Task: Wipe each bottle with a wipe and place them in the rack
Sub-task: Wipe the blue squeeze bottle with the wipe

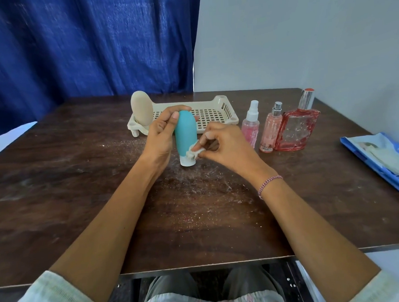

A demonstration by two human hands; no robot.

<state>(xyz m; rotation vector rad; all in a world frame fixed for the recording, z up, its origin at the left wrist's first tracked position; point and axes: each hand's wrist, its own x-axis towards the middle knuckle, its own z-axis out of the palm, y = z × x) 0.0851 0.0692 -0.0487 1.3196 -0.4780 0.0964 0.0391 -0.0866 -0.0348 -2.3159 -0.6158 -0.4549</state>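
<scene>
A teal bottle [185, 135] with a white cap stands cap-down on the dark wooden table [79, 181]. My left hand [161, 136] grips its upper part from the left. My right hand [221, 144] pinches a small white wipe [194, 152] against the bottle's lower right side, near the cap. Behind them sits a cream plastic rack [215, 112], with a beige bottle [141, 108] standing in its left end. To the right of the rack stand three pink bottles: a small spray bottle [250, 124], a taller one [270, 129] and a wide red-trimmed perfume bottle [297, 126].
A blue pack of wipes [386, 160] lies at the table's right edge. White specks and glitter are scattered over the table's middle. A blue curtain hangs behind the table on the left, a pale wall on the right.
</scene>
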